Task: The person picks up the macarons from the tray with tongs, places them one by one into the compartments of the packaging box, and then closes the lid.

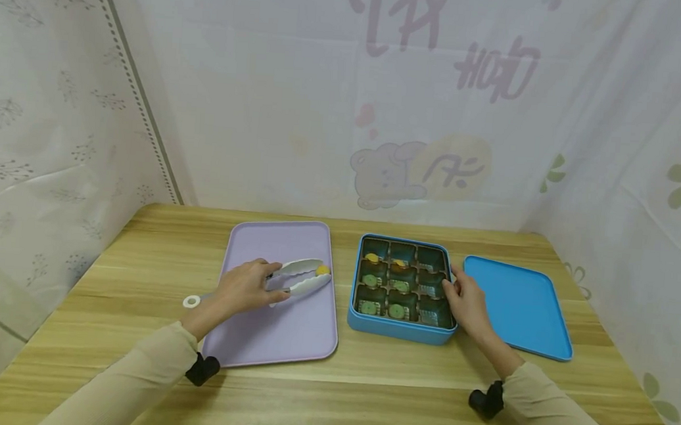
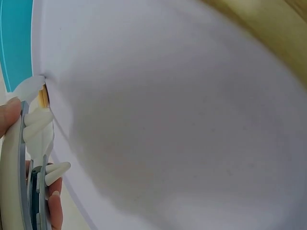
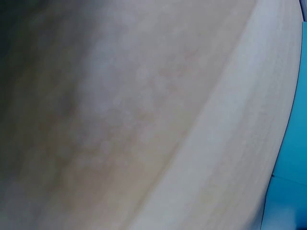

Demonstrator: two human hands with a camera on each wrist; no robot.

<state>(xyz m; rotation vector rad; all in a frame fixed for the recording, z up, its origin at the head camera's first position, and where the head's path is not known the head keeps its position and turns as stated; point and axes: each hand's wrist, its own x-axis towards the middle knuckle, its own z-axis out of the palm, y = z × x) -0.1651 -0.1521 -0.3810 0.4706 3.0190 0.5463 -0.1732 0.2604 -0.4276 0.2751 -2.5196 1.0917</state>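
My left hand point(image 1: 246, 286) grips a pair of tongs point(image 1: 306, 285) with white scalloped tips and a ring at the handle end. Between the tips sits a small yellow piece point(image 1: 322, 270), over the right edge of the lilac tray point(image 1: 273, 326); the left wrist view shows the yellow piece point(image 2: 44, 97) too. My right hand point(image 1: 469, 304) holds the right side of a blue box point(image 1: 397, 328). Inside is a dark divided insert point(image 1: 432, 285). Yellow pieces point(image 1: 372, 257) lie in its back-left and back-middle compartments. Round green pieces point(image 1: 396, 310) occupy the left and middle compartments of the other two rows.
A blue lid point(image 1: 523, 307) lies flat to the right of the box, behind my right hand. The wooden table point(image 1: 351, 404) ends at a patterned cloth backdrop point(image 1: 265, 102). The right wrist view is mostly blurred.
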